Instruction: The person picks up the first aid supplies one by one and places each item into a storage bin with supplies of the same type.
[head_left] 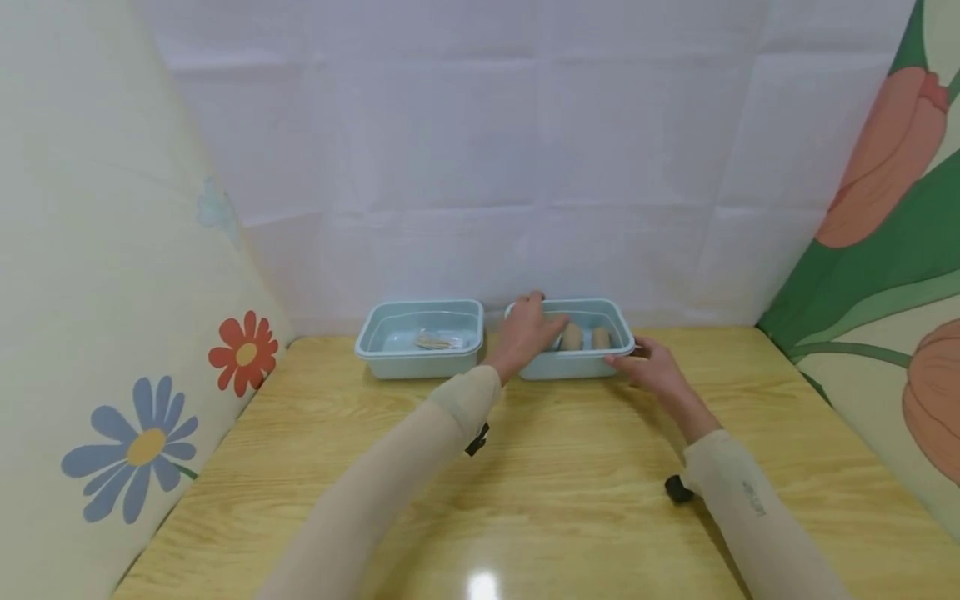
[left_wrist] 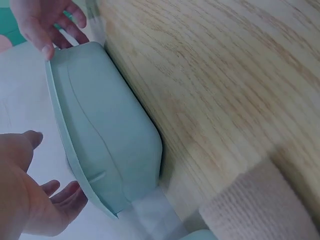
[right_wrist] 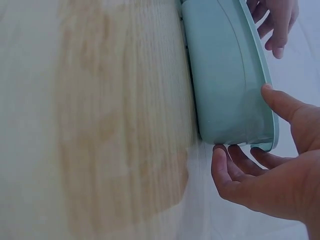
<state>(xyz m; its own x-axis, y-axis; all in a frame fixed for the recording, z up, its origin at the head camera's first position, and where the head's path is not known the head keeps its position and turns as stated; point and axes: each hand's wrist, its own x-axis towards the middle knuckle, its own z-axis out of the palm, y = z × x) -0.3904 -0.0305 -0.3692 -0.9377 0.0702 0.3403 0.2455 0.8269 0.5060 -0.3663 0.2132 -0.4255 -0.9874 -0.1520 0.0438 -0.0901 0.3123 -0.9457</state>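
A light-blue plastic tub (head_left: 570, 365) stands at the back of the table, right of centre. Inside it are two brownish-grey rounded pieces (head_left: 572, 337), one beside the other. My right hand (head_left: 651, 367) grips the tub's right end, thumb at the rim and fingers curled beneath it, as the right wrist view shows. Over the tub's left end is my left hand (head_left: 522, 335), its thumb reaching across the opening and its fingers loosely bent at the rim. Nothing shows between its thumb (left_wrist: 33, 139) and fingers. Part of the tub's inside is hidden behind that hand.
A second light-blue tub (head_left: 420, 367) stands to the left, holding a clear packet of thin pale sticks (head_left: 441, 340). Behind both hangs a white cloth (head_left: 450, 167). Flower-painted walls flank the wooden table (head_left: 570, 500).
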